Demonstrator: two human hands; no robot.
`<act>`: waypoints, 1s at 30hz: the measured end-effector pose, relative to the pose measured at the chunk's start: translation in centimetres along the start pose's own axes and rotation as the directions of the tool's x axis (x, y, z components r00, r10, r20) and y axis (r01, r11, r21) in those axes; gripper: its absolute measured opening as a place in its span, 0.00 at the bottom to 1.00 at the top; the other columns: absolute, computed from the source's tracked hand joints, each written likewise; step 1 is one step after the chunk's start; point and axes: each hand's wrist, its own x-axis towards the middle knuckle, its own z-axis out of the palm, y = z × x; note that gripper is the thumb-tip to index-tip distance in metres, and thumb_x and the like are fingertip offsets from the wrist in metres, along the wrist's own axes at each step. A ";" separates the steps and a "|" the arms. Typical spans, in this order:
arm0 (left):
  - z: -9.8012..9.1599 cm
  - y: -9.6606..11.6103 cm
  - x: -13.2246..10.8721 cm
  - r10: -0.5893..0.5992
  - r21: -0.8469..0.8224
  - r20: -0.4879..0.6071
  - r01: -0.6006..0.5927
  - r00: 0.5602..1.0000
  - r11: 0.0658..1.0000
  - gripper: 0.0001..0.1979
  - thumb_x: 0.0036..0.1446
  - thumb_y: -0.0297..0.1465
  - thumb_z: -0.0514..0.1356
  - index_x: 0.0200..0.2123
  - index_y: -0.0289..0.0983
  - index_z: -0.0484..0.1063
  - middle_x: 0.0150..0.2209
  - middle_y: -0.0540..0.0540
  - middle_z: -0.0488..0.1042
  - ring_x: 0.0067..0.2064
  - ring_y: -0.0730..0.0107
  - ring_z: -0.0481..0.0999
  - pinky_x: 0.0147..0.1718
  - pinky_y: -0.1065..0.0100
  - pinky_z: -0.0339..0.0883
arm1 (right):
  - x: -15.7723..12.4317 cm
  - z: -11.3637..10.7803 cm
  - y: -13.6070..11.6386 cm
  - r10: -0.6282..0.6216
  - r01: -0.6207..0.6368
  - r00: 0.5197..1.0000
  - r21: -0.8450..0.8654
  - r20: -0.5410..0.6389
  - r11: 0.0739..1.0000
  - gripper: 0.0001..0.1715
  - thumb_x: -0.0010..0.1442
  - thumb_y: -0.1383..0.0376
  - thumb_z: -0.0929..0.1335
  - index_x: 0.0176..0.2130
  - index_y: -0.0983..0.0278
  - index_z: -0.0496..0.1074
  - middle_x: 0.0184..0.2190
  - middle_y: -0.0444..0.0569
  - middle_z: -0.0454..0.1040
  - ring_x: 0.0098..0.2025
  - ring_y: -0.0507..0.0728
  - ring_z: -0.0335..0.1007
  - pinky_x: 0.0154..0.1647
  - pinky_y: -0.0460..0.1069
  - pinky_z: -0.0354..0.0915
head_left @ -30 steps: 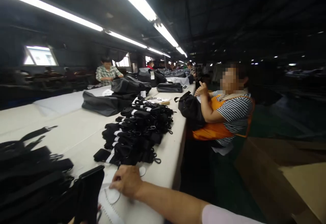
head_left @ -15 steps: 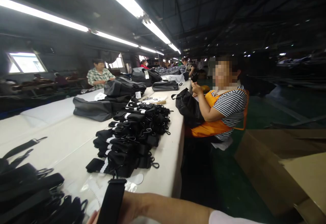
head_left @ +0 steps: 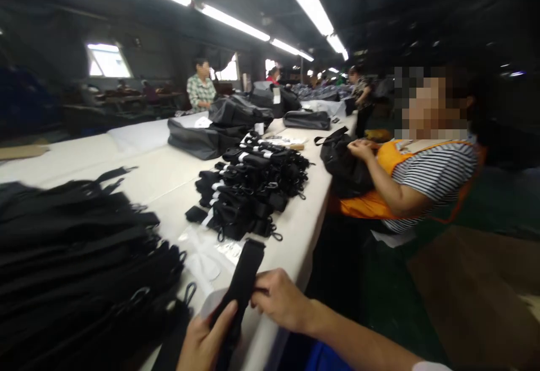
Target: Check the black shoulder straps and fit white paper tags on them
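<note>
A black webbing strap [head_left: 244,270], folded flat, is in my hands over the table's near edge. My left hand [head_left: 206,337] grips it from below, thumb lying across its face. At the strap's right edge, my right hand [head_left: 280,298] is closed with curled fingers against it; the fingertips are partly hidden. Just beyond lies a pile of bundled black straps [head_left: 248,191] with white bands and metal hooks. A larger heap of black straps [head_left: 76,258] fills the left foreground. Clear plastic and white pieces [head_left: 206,264] lie between the two piles.
The long white table [head_left: 139,163] runs away from me, with grey-black bags [head_left: 198,138] farther along. On the right a seated co-worker in an orange apron [head_left: 392,163] handles a black bag [head_left: 343,163]. A cardboard box [head_left: 472,292] stands on the floor at right.
The view has swung left and down, bringing more of the left heap into sight. Both my hands now show at the strap, which has moved right in the picture.
</note>
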 end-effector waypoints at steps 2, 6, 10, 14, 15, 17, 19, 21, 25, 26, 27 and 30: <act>0.3 -0.1 0.1 -0.003 -0.013 0.194 0.006 0.981 1.000 0.27 0.48 0.55 0.63 0.21 0.35 0.74 0.16 0.49 0.68 0.18 0.74 0.64 0.17 0.72 0.58 | -1.2 -0.1 0.0 0.042 -0.044 0.998 -0.068 -0.043 0.997 0.13 0.57 0.73 0.64 0.25 0.64 0.74 0.23 0.43 0.71 0.23 0.51 0.68 0.26 0.43 0.63; -0.1 -0.2 0.6 -0.006 -0.091 0.204 0.025 0.979 0.996 0.26 0.51 0.53 0.61 0.24 0.33 0.73 0.17 0.49 0.68 0.18 0.77 0.62 0.17 0.74 0.54 | -2.6 0.0 0.7 0.082 -0.083 0.996 -0.037 -0.032 0.996 0.11 0.64 0.61 0.65 0.35 0.62 0.76 0.24 0.43 0.72 0.24 0.52 0.70 0.28 0.47 0.65; -0.7 -0.3 0.6 0.015 -0.142 0.159 0.008 0.987 0.990 0.24 0.51 0.51 0.63 0.29 0.33 0.74 0.19 0.50 0.70 0.19 0.76 0.64 0.19 0.74 0.55 | -3.6 0.6 0.8 0.132 -0.126 0.988 0.078 -0.079 0.989 0.16 0.64 0.54 0.66 0.43 0.62 0.75 0.22 0.43 0.71 0.22 0.53 0.68 0.24 0.47 0.65; -0.9 0.0 0.2 -0.013 -0.180 0.219 0.053 0.976 0.982 0.23 0.51 0.48 0.64 0.33 0.31 0.75 0.20 0.49 0.71 0.20 0.73 0.68 0.20 0.73 0.59 | -4.5 1.3 -0.1 0.073 -0.051 0.993 0.214 -0.093 0.975 0.18 0.64 0.54 0.67 0.49 0.62 0.71 0.23 0.43 0.73 0.22 0.52 0.69 0.23 0.46 0.65; -0.9 0.2 0.0 -0.025 -0.188 0.242 0.073 0.970 0.980 0.22 0.51 0.47 0.64 0.34 0.31 0.75 0.21 0.48 0.72 0.20 0.72 0.69 0.19 0.73 0.60 | -4.6 1.4 -0.4 0.065 -0.043 0.995 0.254 -0.078 0.966 0.18 0.64 0.54 0.67 0.48 0.62 0.70 0.23 0.44 0.74 0.23 0.53 0.71 0.23 0.46 0.66; -0.8 0.4 -0.2 -0.035 -0.215 0.290 0.101 0.956 0.971 0.22 0.51 0.45 0.65 0.38 0.30 0.75 0.22 0.49 0.72 0.20 0.72 0.71 0.20 0.73 0.61 | -4.9 1.3 -0.8 0.078 -0.058 0.996 0.335 -0.044 0.941 0.16 0.64 0.54 0.67 0.44 0.63 0.71 0.25 0.46 0.76 0.25 0.54 0.74 0.24 0.47 0.68; -0.7 0.4 -0.4 -0.018 -0.244 0.326 0.102 0.945 0.965 0.23 0.51 0.42 0.66 0.43 0.30 0.74 0.24 0.49 0.73 0.21 0.73 0.71 0.21 0.73 0.62 | -5.1 0.9 -1.0 0.093 -0.090 0.996 0.400 0.011 0.912 0.14 0.62 0.55 0.69 0.42 0.63 0.70 0.31 0.50 0.79 0.32 0.56 0.77 0.33 0.49 0.72; -0.7 0.2 -0.3 0.009 -0.254 0.339 0.083 0.941 0.964 0.24 0.52 0.40 0.65 0.48 0.31 0.73 0.27 0.49 0.73 0.23 0.74 0.71 0.22 0.72 0.63 | -5.3 0.4 -1.0 0.072 -0.110 0.992 0.436 0.102 0.893 0.18 0.59 0.58 0.73 0.46 0.61 0.69 0.42 0.53 0.80 0.45 0.58 0.77 0.48 0.52 0.71; -0.9 -0.6 0.1 0.044 -0.209 0.337 0.029 0.940 0.978 0.30 0.50 0.36 0.65 0.56 0.30 0.69 0.36 0.44 0.76 0.32 0.68 0.74 0.29 0.69 0.68 | -5.3 -0.7 -0.8 -0.005 -0.066 0.971 0.288 0.239 0.955 0.18 0.62 0.60 0.71 0.51 0.59 0.69 0.47 0.51 0.78 0.53 0.58 0.73 0.54 0.52 0.67; -0.9 -0.8 0.2 0.049 -0.186 0.349 0.018 0.936 0.982 0.31 0.50 0.35 0.65 0.57 0.29 0.67 0.38 0.43 0.77 0.36 0.65 0.75 0.32 0.67 0.69 | -5.3 -0.8 -0.7 -0.029 -0.012 0.976 0.186 0.217 0.982 0.12 0.65 0.60 0.68 0.48 0.59 0.72 0.42 0.50 0.80 0.48 0.57 0.76 0.50 0.51 0.68; -0.9 -1.0 0.3 0.052 -0.160 0.364 0.007 0.930 0.987 0.32 0.51 0.34 0.64 0.58 0.29 0.65 0.40 0.41 0.77 0.38 0.62 0.76 0.35 0.65 0.70 | -5.2 -0.9 -0.7 -0.075 0.064 0.982 0.069 0.174 0.996 0.10 0.67 0.60 0.66 0.45 0.60 0.75 0.37 0.49 0.80 0.42 0.56 0.77 0.46 0.50 0.69; -0.9 -1.5 0.3 0.072 -0.098 0.415 -0.035 0.907 0.995 0.31 0.52 0.29 0.61 0.61 0.30 0.63 0.45 0.40 0.77 0.46 0.56 0.76 0.47 0.58 0.69 | -5.0 -0.8 -0.6 -0.297 0.295 0.954 -0.260 0.031 0.920 0.11 0.67 0.62 0.65 0.39 0.62 0.78 0.30 0.49 0.75 0.33 0.54 0.72 0.36 0.48 0.68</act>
